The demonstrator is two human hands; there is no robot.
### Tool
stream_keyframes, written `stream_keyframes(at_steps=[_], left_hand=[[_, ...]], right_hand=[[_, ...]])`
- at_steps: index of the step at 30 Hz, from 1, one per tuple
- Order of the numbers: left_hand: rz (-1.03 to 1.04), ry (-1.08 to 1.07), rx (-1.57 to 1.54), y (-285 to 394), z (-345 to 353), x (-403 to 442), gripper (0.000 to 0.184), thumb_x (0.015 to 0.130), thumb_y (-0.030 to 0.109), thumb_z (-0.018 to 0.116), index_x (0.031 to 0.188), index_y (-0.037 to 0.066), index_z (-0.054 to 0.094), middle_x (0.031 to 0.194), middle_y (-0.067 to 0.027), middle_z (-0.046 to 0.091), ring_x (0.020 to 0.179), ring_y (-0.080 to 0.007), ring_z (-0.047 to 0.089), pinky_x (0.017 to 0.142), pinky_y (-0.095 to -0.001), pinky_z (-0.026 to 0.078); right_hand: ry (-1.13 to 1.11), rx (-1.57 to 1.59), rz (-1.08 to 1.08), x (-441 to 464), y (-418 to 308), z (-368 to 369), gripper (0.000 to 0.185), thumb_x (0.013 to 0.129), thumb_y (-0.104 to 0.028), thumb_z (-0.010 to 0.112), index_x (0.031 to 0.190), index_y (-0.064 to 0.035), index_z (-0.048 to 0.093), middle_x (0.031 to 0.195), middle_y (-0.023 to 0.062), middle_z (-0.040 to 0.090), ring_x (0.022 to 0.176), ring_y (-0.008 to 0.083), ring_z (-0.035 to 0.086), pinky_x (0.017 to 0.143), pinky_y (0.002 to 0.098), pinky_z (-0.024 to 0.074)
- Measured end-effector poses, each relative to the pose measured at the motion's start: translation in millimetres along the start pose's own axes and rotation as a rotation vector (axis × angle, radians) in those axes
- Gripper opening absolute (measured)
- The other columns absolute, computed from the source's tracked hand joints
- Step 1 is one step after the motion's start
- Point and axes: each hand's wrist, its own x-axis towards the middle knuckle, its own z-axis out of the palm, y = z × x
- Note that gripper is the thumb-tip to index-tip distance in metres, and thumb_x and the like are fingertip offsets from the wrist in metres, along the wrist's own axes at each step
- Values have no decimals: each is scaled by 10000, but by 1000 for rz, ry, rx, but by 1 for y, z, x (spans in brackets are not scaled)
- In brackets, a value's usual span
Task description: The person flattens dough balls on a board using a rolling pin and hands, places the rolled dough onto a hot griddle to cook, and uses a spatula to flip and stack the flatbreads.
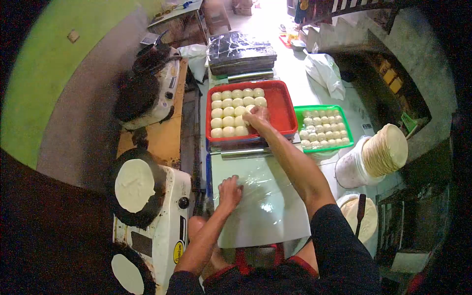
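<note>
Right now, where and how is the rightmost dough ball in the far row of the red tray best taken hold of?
I'd grip the dough ball lightly around its rounded sides, fingers coming from above and the right. Bare floor of the red tray lies on that side, while neighbouring balls crowd its left and near sides.

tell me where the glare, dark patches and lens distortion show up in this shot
Head view: floor at the top blown out white; glare streaks on the work surface and black-wrapped stack; grainy shadow at lower left; wide-lens bending of the green wall; black rounded corners.
</note>
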Motion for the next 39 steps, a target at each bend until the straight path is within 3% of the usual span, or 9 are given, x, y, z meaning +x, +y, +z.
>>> stream_keyframes(at_steps=[5,12,15,18,21,24,32,38,39], left_hand=[[95,148,-132,5,-14,9,134,851,158,634,837,33,680,886,-224,647,876,-420,619,769,-517,485],[272,395,-121,56,-100,39,133,897,158,625,888,28,648,845,-173,640,859,-374,631,746,-526,483],[340,460,-71,87,-135,34,114,898,163,637,883,50,647,837,-164,646,855,-370,632,742,-521,478],[367,452,-46,96,-145,26,110,902,174,640,894,67,667,826,-152,647,850,-358,641,721,-508,477],[370,455,-40,105,-145,7,108,903,166,632,878,72,679,836,-147,649,851,-346,641,736,-489,473],[380,408,-91,103,-144,-9,103,899,161,630,893,74,686,851,-153,650,852,-345,640,756,-488,472],[414,444,-115,103,-140,-42,82,876,140,662,857,67,695,837,-155,658,800,-352,645,725,-484,488],[435,353,-67,83,-114,-96,44,837,114,657,862,89,684,804,-133,621,789,-340,616,701,-480,456],[418,329,-42,82,-108,-112,74,858,128,606,851,96,672,802,-137,609,811,-348,602,703,-492,438]], right_hand=[[-289,212,-179,-79,-16,-85,431,737,-131,833,1102,-27,628,934,96,711,850,172,675,763,328,561],[-1001,-393,-121,-223,29,-123,292,741,-143,818,1016,-59,769,949,136,755,910,238,712,826,388,554],[-770,-370,-591,-226,126,-90,506,840,-159,708,1325,-65,600,1083,200,717,944,306,704,850,423,552],[-766,-291,32,-267,73,-67,703,987,-380,508,1554,-40,272,1497,249,418,1345,350,459,1094,475,389],[-532,-948,-361,-302,60,-47,940,962,-678,372,1557,33,215,1644,246,114,1545,330,74,1235,531,53],[-407,-930,-474,-297,54,-41,964,947,-700,383,1562,23,210,1645,245,117,1544,330,79,1231,544,27],[-538,-869,-422,-339,66,-82,855,1004,-549,427,1554,55,177,1639,258,120,1524,395,126,1238,499,123],[-573,-441,-135,-285,71,-159,564,1013,-369,446,1405,33,495,1450,252,499,1349,384,481,1161,462,340],[-434,-705,-635,-250,129,-185,436,992,-303,467,1264,22,572,1290,225,587,1212,347,567,1058,463,423]])
